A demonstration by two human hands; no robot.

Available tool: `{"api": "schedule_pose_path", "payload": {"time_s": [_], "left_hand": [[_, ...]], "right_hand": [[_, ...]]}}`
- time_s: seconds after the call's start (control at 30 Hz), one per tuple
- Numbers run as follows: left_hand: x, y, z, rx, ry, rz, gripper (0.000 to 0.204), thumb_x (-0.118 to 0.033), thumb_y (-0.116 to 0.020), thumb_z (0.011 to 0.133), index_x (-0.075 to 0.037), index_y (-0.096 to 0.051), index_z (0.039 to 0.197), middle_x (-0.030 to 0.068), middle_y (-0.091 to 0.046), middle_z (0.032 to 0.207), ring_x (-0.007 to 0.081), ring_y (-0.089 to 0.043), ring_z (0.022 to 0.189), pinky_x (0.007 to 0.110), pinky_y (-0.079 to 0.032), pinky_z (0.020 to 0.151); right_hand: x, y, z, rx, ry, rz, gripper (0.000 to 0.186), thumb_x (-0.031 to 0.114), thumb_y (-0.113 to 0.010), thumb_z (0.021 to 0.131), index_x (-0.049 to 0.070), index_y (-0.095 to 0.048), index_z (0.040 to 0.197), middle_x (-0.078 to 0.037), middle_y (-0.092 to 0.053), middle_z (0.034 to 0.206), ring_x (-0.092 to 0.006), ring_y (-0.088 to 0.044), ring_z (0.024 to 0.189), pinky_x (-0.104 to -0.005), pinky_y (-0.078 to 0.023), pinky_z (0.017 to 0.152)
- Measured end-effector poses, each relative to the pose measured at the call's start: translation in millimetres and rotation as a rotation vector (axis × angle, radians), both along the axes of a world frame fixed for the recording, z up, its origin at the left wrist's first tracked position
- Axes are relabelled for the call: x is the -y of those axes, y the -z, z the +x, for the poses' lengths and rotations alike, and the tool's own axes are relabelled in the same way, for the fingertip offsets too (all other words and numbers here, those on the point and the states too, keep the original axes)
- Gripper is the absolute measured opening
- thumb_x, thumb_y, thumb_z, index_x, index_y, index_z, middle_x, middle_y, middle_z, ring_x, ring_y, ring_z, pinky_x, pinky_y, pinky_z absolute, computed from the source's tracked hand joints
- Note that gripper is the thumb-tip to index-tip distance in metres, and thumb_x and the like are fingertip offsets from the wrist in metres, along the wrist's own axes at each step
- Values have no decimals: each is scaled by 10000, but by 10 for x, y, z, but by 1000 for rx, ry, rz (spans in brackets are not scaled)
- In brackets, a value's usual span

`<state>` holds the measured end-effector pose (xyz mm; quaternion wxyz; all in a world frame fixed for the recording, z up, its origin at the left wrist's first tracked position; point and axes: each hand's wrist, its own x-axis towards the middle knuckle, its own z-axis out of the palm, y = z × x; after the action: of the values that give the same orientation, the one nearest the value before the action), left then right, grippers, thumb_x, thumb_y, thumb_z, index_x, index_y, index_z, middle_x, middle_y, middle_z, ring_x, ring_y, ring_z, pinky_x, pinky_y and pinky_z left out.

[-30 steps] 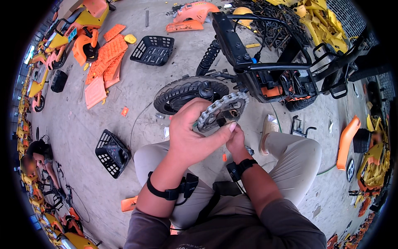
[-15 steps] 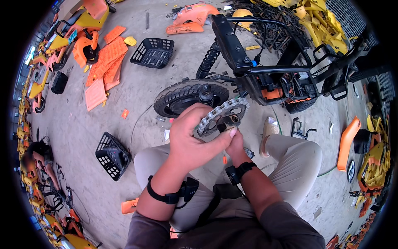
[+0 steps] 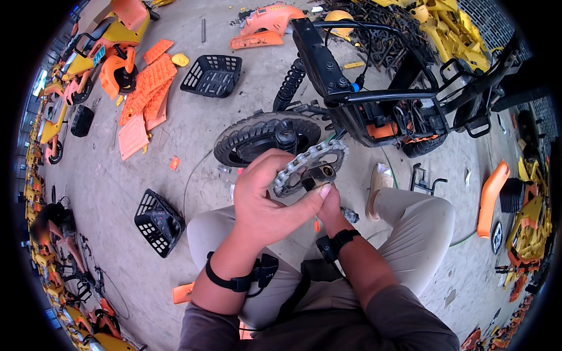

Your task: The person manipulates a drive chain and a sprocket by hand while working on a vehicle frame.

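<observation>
A toothed chainring [image 3: 336, 157] with a bright chain along its rim is held up between my knees. A dark crank-arm end with a round hole [image 3: 321, 174] sticks out from its face toward me. My left hand [image 3: 260, 205] is closed around the chainring's left side, its thumb stretched across to the crank end. My right hand [image 3: 332, 202] grips from the lower right, just under the crank end; most of its fingers are hidden. Right beyond the chainring lie a black knobbly tyre [image 3: 234, 143] and a black vehicle frame [image 3: 336, 76] with a coil shock absorber [image 3: 288, 88].
Black plastic baskets stand at the far left [image 3: 212, 76] and near left [image 3: 158, 222]. Orange panels [image 3: 149, 88] lie on the floor. A black metal stand [image 3: 426, 180] and a long orange part [image 3: 492, 199] are at right. Someone's arm [image 3: 71, 251] shows at the left edge.
The chainring and both hands have shifted very slightly to the left and tilted a little. The hold on it looks the same.
</observation>
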<state>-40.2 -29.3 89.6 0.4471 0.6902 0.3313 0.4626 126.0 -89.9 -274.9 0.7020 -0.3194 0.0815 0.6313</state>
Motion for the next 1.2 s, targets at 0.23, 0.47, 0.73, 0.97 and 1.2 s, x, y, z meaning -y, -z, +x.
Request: {"api": "schedule_pose_path", "payload": {"time_s": [0.23, 0.47, 0.73, 0.97, 1.2], "left_hand": [[-15, -15, -12, 8, -1, -26, 356, -73, -860, 712, 33, -640, 972, 68, -641, 950, 135, -605, 869, 264, -484, 771], [-11, -12, -15, 8, -1, 7, 351, -62, -857, 705, 25, -630, 957, 71, -640, 957, 138, -599, 865, 268, -483, 771], [-3, -20, -12, -1, 5, -19, 358, -58, -860, 701, 23, -625, 959, 71, -639, 962, 135, -600, 875, 265, -484, 782], [-18, -21, -18, -5, 13, 12, 365, -51, -865, 693, 24, -619, 952, 72, -633, 959, 139, -600, 875, 268, -485, 778], [-4, -14, -29, 10, 14, -16, 366, -47, -863, 697, 32, -620, 960, 81, -631, 973, 147, -603, 876, 267, -484, 775]], "right_hand": [[9, -111, -41, 59, -11, -3, 215, 93, -579, 865, 131, -558, 1075, -45, -614, 1139, -283, -586, 1160, -415, -400, 886], [-18, -166, -33, 27, 1, -34, 232, 109, -596, 857, 126, -553, 1085, -48, -617, 1139, -281, -585, 1159, -417, -392, 892], [-30, -108, -27, -12, 9, -62, 248, 114, -602, 856, 119, -550, 1098, -58, -618, 1141, -286, -586, 1161, -413, -392, 889], [-33, -48, -21, -32, 5, -23, 234, 108, -597, 860, 129, -554, 1090, -48, -619, 1144, -286, -584, 1167, -410, -392, 884], [16, 28, -142, 21, -35, -19, 216, 88, -586, 872, 120, -555, 1083, -60, -619, 1137, -279, -595, 1151, -404, -412, 869]]}}
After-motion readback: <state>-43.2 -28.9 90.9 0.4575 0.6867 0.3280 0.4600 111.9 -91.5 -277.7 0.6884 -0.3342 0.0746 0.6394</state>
